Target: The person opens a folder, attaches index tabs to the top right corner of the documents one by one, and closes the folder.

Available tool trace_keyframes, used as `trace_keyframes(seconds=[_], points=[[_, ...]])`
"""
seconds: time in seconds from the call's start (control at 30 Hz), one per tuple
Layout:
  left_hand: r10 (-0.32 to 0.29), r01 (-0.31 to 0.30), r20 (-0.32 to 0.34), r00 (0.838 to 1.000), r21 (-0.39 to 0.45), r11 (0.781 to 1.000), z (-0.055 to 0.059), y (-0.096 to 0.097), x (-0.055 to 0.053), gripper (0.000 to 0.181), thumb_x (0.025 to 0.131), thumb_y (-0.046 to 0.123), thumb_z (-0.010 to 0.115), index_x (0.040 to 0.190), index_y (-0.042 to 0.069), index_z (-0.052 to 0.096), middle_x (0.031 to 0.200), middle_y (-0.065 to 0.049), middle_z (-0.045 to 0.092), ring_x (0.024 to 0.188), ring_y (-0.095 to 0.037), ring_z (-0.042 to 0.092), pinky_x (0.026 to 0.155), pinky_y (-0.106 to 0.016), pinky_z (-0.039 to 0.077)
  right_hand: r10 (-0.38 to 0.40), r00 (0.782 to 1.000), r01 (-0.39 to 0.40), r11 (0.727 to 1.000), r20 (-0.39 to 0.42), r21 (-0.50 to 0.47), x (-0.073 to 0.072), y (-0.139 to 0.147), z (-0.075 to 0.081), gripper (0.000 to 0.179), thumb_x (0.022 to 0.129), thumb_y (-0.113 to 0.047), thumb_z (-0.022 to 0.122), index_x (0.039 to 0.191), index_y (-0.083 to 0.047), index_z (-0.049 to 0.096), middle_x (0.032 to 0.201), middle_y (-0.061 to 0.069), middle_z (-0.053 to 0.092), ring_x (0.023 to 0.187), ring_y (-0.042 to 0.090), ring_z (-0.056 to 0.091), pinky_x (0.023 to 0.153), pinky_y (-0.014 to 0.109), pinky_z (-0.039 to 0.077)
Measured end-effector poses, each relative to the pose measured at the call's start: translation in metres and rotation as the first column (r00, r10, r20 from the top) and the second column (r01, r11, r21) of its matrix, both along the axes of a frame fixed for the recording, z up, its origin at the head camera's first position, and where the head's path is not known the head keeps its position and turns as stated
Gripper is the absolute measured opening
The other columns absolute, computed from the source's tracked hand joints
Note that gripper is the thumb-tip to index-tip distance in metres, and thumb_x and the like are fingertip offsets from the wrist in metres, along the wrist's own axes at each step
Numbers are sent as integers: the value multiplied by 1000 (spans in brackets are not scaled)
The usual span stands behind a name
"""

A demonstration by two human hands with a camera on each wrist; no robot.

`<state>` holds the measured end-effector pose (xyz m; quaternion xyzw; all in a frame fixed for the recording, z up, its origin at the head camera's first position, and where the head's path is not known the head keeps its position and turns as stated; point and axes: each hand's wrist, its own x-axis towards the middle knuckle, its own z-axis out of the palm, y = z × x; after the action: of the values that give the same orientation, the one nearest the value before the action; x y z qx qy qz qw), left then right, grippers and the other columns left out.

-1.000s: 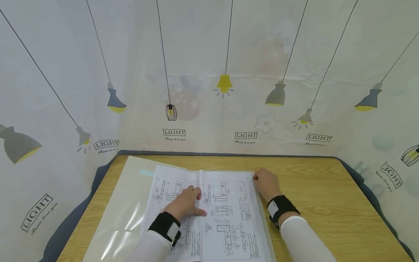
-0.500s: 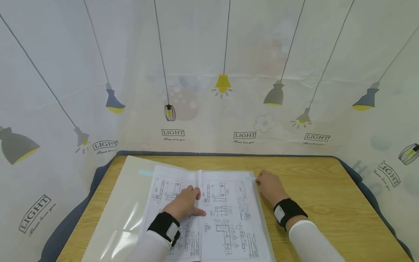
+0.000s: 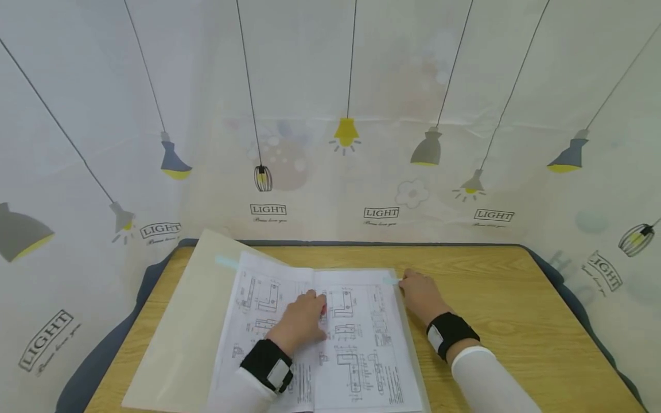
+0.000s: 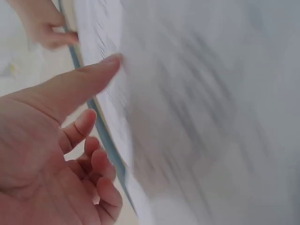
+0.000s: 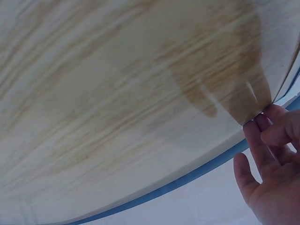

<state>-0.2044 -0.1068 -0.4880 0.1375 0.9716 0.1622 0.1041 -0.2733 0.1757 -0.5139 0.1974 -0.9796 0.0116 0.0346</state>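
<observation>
A folder of line-drawn technical sheets [image 3: 356,321] lies open on the table in the head view, its pale left cover [image 3: 175,332] bare. My left hand [image 3: 301,320] rests at the centre fold; the left wrist view shows its thumb [image 4: 89,82] straight against a blurred white page [image 4: 211,117], the other fingers loosely bent. At the upper right page edge, my right hand [image 3: 420,292] pinches the end of a small light-blue tab [image 3: 391,281]. In the right wrist view its fingertips [image 5: 253,129] meet the tabletop, which mirrors them; the tab does not show there.
Another light-blue strip [image 3: 226,262] sticks to the left cover. Wood-grain tabletop [image 3: 516,321] extends on both sides of the folder. Behind the table's dark edge hangs a pale curtain [image 3: 320,74] printed with lamps.
My left hand has slid slightly up and right at the fold. The cover and left pages have risen a little. My right hand shifted outward, then slightly back; the blue tab shows more.
</observation>
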Motion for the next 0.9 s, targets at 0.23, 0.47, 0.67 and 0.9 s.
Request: trace_keyframes(seconds=[0.23, 0.47, 0.67, 0.9], points=[[-77, 74, -141, 987, -28, 997, -5, 50, -7, 47, 82, 37, 72, 122, 16, 58, 111, -1, 56, 99, -18, 53, 82, -36, 49, -4, 1000, 4, 1000, 15, -16, 1, 5, -1, 20, 88, 3, 56, 100, -1, 72, 97, 11, 60, 84, 25, 61, 71, 37, 52], [-127, 124, -170, 977, -33, 992, -11, 89, -18, 60, 88, 38, 65, 138, 11, 47, 135, -6, 50, 122, -23, 48, 94, -42, 46, -11, 1000, 11, 1000, 15, -7, 0, 8, -2, 18, 87, 2, 59, 98, -3, 73, 98, 10, 60, 86, 24, 62, 72, 38, 53], [-171, 150, -212, 962, -112, 982, -30, 109, -34, 64, 90, 43, 61, 141, 12, 42, 144, -4, 42, 131, -23, 41, 98, -42, 44, -2, 1000, 3, 1000, 16, -21, -3, 7, -4, 19, 88, 2, 57, 97, -2, 73, 96, 12, 60, 84, 27, 63, 72, 39, 53], [-203, 170, -221, 954, -160, 972, -37, 127, -45, 61, 91, 46, 58, 142, 15, 43, 149, 0, 37, 135, -20, 35, 103, -43, 39, -17, 999, 19, 998, 45, -55, -4, 5, -2, 21, 88, 2, 57, 102, -3, 73, 97, 11, 60, 86, 27, 63, 75, 41, 52]])
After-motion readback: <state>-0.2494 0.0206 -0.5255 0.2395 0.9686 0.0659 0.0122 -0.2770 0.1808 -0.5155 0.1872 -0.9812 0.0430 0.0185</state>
